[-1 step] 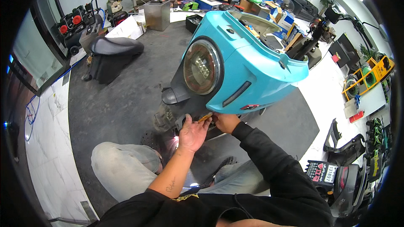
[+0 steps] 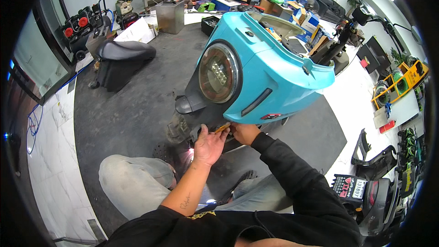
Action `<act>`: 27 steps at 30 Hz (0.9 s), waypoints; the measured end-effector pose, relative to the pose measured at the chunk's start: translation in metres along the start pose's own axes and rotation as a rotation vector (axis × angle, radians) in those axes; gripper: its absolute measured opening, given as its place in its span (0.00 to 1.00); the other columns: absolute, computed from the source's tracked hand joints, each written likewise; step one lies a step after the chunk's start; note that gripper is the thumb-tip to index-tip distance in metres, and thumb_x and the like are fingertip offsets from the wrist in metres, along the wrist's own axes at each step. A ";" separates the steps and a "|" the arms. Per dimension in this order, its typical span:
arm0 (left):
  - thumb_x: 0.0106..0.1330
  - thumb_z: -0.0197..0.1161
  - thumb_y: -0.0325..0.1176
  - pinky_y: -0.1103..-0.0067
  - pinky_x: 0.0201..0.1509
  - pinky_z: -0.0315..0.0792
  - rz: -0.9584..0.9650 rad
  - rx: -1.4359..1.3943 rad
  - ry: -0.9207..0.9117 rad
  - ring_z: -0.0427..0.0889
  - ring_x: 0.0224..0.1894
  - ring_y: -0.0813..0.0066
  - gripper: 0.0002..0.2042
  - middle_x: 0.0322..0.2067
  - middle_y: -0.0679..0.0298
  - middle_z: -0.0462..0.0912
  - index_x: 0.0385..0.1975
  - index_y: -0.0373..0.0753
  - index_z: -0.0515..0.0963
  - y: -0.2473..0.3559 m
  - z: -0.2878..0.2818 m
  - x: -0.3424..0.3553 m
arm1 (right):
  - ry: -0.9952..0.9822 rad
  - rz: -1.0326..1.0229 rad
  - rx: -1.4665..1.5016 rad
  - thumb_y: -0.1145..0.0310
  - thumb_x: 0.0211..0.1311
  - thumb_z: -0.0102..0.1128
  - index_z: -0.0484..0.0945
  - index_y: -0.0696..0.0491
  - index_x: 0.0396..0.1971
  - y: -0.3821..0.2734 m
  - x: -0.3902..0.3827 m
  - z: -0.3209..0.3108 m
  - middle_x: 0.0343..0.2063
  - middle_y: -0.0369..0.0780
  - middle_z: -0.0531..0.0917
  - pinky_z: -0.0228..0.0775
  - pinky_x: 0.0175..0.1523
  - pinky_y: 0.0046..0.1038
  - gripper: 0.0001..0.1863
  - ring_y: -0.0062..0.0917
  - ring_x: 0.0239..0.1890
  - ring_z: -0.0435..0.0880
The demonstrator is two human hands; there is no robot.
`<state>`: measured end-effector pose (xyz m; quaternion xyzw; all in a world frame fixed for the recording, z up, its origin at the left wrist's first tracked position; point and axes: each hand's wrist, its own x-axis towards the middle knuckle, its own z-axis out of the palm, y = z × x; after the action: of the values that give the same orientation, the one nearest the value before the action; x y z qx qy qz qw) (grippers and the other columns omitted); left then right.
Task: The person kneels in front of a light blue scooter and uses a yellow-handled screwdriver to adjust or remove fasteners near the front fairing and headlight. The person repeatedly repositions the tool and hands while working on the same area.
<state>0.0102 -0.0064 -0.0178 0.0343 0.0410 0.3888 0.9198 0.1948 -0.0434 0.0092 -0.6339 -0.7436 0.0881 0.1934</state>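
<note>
Over dark matting (image 2: pixel 132 119), the hands (image 2: pixel 209 148) partly hide a slim orange object (image 2: pixel 222 128).

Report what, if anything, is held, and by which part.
A yellow piece is between left hand and right hand; which holds it, and where, cannot be told.

Smooth, glossy plastic scooter body (image 2: pixel 279 80)

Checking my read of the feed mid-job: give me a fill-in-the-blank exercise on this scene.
1. The bare left hand is turned palm ____.
2. The black-sleeved right hand is at the ____ edge of the glossy turquoise scooter shell.
3. A slim yellow-orange object shows ____ the two hands.

Missing words: up; lower; between.
</note>
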 end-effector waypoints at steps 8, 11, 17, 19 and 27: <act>0.68 0.64 0.51 0.63 0.69 0.65 -0.011 0.024 -0.008 0.75 0.60 0.55 0.24 0.54 0.50 0.79 0.49 0.35 0.77 0.001 -0.001 0.001 | 0.022 0.034 -0.111 0.73 0.52 0.59 0.81 0.59 0.35 -0.010 0.003 0.000 0.33 0.51 0.83 0.73 0.45 0.45 0.10 0.49 0.39 0.82; 0.67 0.65 0.51 0.63 0.69 0.65 0.003 0.016 -0.008 0.74 0.61 0.57 0.25 0.55 0.52 0.79 0.52 0.35 0.76 0.000 0.000 0.001 | 0.105 0.051 0.012 0.73 0.52 0.59 0.80 0.59 0.37 -0.011 0.003 0.001 0.33 0.52 0.83 0.73 0.45 0.46 0.12 0.51 0.39 0.81; 0.68 0.64 0.52 0.63 0.70 0.65 -0.024 -0.025 -0.014 0.73 0.61 0.55 0.27 0.55 0.49 0.77 0.52 0.32 0.74 -0.003 -0.004 0.000 | 0.047 0.060 0.076 0.72 0.53 0.59 0.81 0.59 0.39 -0.005 -0.002 0.004 0.35 0.55 0.82 0.71 0.48 0.47 0.13 0.53 0.42 0.80; 0.68 0.62 0.52 0.63 0.70 0.65 -0.029 -0.064 0.068 0.73 0.60 0.52 0.28 0.55 0.44 0.76 0.51 0.30 0.74 -0.005 -0.012 0.001 | 0.129 0.043 0.101 0.70 0.56 0.60 0.81 0.59 0.38 -0.002 -0.011 0.009 0.36 0.55 0.82 0.71 0.49 0.47 0.12 0.52 0.43 0.80; 0.74 0.55 0.49 0.65 0.67 0.68 -0.041 -0.097 -0.060 0.76 0.58 0.54 0.22 0.53 0.47 0.79 0.51 0.33 0.74 -0.014 -0.022 0.011 | -0.083 0.038 0.017 0.67 0.72 0.51 0.82 0.58 0.47 0.022 -0.018 0.003 0.47 0.49 0.85 0.71 0.59 0.39 0.14 0.41 0.51 0.83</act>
<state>0.0258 -0.0076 -0.0417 0.0006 -0.0046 0.3703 0.9289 0.2159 -0.0567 -0.0045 -0.6422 -0.7379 0.1246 0.1662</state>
